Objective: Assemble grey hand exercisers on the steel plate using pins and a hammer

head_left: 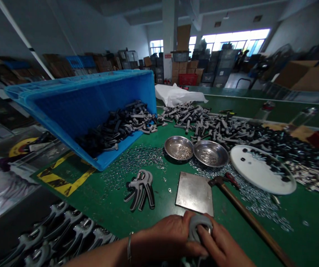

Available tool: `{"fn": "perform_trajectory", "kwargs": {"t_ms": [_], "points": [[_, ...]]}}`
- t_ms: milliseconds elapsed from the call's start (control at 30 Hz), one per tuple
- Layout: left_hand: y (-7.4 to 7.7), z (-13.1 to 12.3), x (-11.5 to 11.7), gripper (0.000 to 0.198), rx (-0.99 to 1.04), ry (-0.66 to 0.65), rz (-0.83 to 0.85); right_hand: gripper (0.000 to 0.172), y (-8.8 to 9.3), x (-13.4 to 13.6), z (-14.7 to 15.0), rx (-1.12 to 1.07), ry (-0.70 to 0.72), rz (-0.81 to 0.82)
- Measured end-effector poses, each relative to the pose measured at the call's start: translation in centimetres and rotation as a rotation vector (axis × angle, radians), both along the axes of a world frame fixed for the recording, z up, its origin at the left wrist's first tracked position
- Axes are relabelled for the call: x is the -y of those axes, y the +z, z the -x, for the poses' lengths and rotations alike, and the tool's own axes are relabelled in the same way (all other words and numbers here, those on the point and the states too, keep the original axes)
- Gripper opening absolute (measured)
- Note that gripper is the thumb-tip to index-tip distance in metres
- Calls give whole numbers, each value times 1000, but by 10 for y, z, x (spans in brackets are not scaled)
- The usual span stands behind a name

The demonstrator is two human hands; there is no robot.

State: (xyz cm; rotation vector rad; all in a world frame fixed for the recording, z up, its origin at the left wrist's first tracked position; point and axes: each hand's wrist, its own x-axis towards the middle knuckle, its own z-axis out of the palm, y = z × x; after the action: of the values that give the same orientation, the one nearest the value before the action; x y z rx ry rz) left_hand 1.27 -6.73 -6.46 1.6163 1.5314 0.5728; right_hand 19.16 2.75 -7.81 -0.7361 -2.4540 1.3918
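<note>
Head view: left hand (170, 235) and right hand (223, 243) grasp a grey piece (199, 221), bend pointing away, long axis hidden.

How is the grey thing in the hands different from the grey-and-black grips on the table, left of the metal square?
The grey thing is held between the left hand and right hand, while the grey-and-black grips lie on the green table. The hands hide much of the grey thing, but the grey-and-black grips show their spread legs.

Both have a curved grey top and some shiny metal.
</note>
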Motion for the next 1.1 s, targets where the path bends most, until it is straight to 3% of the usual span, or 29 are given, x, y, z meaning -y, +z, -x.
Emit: {"fn": "perform_trajectory", "kwargs": {"t_ms": [67, 133, 200, 267, 367, 467, 600, 767, 933, 1100], "points": [[-1, 6, -14, 79, -70, -26, -12, 35, -5, -9, 3, 7, -3, -9], [-7, 18, -37, 79, -155, -43, -26, 34, -5, -36, 11, 65, 30, -83], [-15, 32, -67, 74, -274, -45, -38, 31, -2, -80, 22, 184, 46, -272], [-22, 44, -97, 65, -438, -52, -49, 30, 4, -132, 33, 273, -59, -509], [-23, 53, -134, 43, -635, -50, -133, 23, 10, -200, 46, 348, -149, -626], [-12, 56, -173, 26, -662, -11, -262, 18, 3, -239, 61, 434, -135, -666], [-2, 58, -240, 24, -643, 29, -338, 24, -18, -257, 89, 547, -119, -665], [-25, 57, -312, 20, -616, 59, -284, 31, -41, -271, 106, 632, -135, -628], [-47, 49, -335, 18, -562, 84, -220, 24, -43, -285, 101, 583, -129, -574], [-49, 45, -332, 14, -532, 106, -214, 20, -17, -285, 82, 406, -230, -579]]}}
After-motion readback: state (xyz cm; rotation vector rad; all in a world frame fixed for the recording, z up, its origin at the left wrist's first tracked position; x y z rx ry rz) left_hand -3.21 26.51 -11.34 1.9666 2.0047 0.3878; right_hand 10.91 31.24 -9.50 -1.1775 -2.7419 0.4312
